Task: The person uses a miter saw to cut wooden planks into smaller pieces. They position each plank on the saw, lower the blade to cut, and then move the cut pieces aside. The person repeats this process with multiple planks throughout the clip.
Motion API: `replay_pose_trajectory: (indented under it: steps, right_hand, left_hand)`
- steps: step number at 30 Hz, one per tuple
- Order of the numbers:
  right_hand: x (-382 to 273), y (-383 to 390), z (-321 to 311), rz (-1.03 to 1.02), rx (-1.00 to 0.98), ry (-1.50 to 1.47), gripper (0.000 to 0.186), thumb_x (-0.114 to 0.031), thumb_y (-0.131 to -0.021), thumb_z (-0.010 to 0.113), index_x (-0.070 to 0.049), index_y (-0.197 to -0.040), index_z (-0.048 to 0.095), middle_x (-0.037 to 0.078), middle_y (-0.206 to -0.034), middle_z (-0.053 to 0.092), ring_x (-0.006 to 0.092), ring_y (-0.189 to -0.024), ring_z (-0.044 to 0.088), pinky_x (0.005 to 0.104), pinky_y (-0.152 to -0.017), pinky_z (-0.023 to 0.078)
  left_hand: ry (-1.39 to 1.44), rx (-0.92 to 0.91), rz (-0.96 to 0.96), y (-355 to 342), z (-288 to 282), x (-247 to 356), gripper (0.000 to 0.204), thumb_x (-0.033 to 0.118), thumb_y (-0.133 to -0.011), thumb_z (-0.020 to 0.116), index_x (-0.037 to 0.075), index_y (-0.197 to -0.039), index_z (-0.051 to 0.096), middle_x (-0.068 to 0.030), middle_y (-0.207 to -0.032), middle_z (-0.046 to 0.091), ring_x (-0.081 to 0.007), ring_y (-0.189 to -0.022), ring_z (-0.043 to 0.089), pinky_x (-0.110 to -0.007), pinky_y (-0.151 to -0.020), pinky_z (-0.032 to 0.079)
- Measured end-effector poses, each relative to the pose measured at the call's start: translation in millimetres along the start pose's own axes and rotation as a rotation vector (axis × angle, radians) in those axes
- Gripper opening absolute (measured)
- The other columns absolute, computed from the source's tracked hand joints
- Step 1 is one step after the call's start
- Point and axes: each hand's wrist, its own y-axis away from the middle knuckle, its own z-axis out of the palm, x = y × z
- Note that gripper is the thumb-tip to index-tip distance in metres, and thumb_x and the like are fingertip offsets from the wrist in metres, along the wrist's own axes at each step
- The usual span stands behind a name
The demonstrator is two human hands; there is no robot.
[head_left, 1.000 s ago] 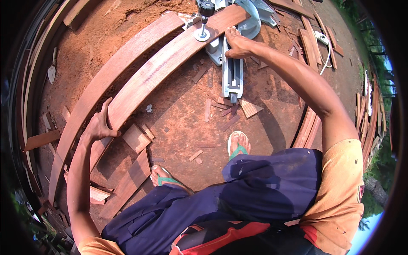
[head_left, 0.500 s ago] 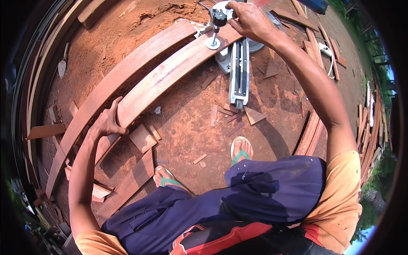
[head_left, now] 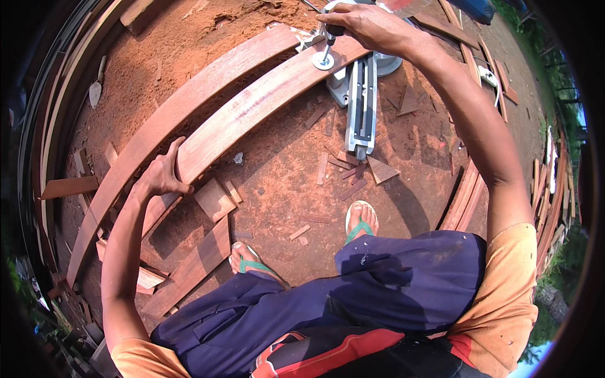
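Observation:
A long reddish-brown wooden board (head_left: 252,104) runs from the lower left up to a miter saw (head_left: 361,107). My left hand (head_left: 162,173) is closed around this board, thumb along its near edge. At the saw end, the round metal foot of a hold-down clamp (head_left: 323,60) rests on the board's top face. My right hand (head_left: 365,26) reaches over the clamp, its fingers curled round the black knob (head_left: 334,30), which they partly cover. A second board (head_left: 183,104) lies alongside, farther from me. The saw's upper part is cut off by the view's edge.
Wood offcuts (head_left: 214,200) and small scraps lie on the reddish ground near my sandalled feet (head_left: 362,220). A trowel (head_left: 96,88) lies at the far left by sawdust (head_left: 145,69). Stacked planks (head_left: 463,195) line the right, near a white power strip (head_left: 487,76).
My right hand has come over the clamp's black knob and now covers most of it. My left hand keeps its hold on the board. The whole view has shifted slightly.

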Motion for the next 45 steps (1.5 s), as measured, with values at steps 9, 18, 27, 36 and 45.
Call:
replay_pose_trajectory:
  steps: [9, 18, 27, 36, 45]
  right_hand:
    - [-40.2, -39.5, -9.2, 0.637, -0.384, 0.236, 0.057, -0.055, -0.097, 0.064, -0.004, -0.12, 0.069, 0.021, -0.116, 0.068, 0.0339, -0.1, 0.072, 0.0435, -0.088, 0.061]
    - [-32.2, -35.8, 8.6, 0.538, -0.206, 0.261, 0.043, -0.044, -0.101, 0.065, -0.004, -0.094, 0.076, 0.018, -0.075, 0.074, 0.0303, -0.072, 0.076, 0.0422, -0.069, 0.064]
    - [-22.0, -28.2, 18.2, 0.504, -0.113, 0.281, 0.055, -0.054, -0.103, 0.057, -0.004, -0.092, 0.076, 0.02, -0.083, 0.075, 0.0353, -0.08, 0.077, 0.05, -0.078, 0.064]
    - [-17.8, -28.3, 9.5, 0.483, -0.256, 0.199, 0.06, -0.059, -0.104, 0.05, -0.004, -0.109, 0.073, 0.018, -0.106, 0.074, 0.0282, -0.1, 0.075, 0.0441, -0.083, 0.062]
    - [-22.4, -16.0, 10.3, 0.371, -0.06, 0.202, 0.049, -0.05, -0.096, 0.069, -0.002, -0.102, 0.074, 0.016, -0.087, 0.075, 0.0341, -0.089, 0.076, 0.043, -0.085, 0.062]
  left_hand:
    - [-0.003, -0.025, -0.036, 6.0, -3.3, -0.2, 0.132, 0.035, -0.05, 0.091, 0.007, -0.16, 0.023, -0.0301, -0.105, 0.072, -0.0448, -0.103, 0.07, -0.045, -0.099, 0.054]
    - [-0.009, -0.011, -0.002, 8.8, 1.7, -8.5, 0.132, 0.037, -0.051, 0.091, 0.006, -0.16, 0.022, -0.0318, -0.105, 0.071, -0.0468, -0.104, 0.069, -0.047, -0.099, 0.053]
    - [0.005, -0.021, -0.011, 5.4, -3.1, -0.2, 0.132, 0.036, -0.051, 0.09, 0.006, -0.16, 0.023, -0.03, -0.103, 0.071, -0.0452, -0.102, 0.07, -0.046, -0.097, 0.054]
    - [0.01, -0.015, -0.005, 3.3, 0.7, -4.3, 0.134, 0.034, -0.051, 0.092, 0.002, -0.16, 0.021, -0.0272, -0.091, 0.071, -0.0425, -0.097, 0.071, -0.046, -0.093, 0.054]
    - [-0.001, 0.004, 0.02, 1.3, 1.2, -5.4, 0.134, 0.034, -0.05, 0.091, 0.003, -0.16, 0.022, -0.0296, -0.099, 0.071, -0.0442, -0.102, 0.07, -0.047, -0.096, 0.053]
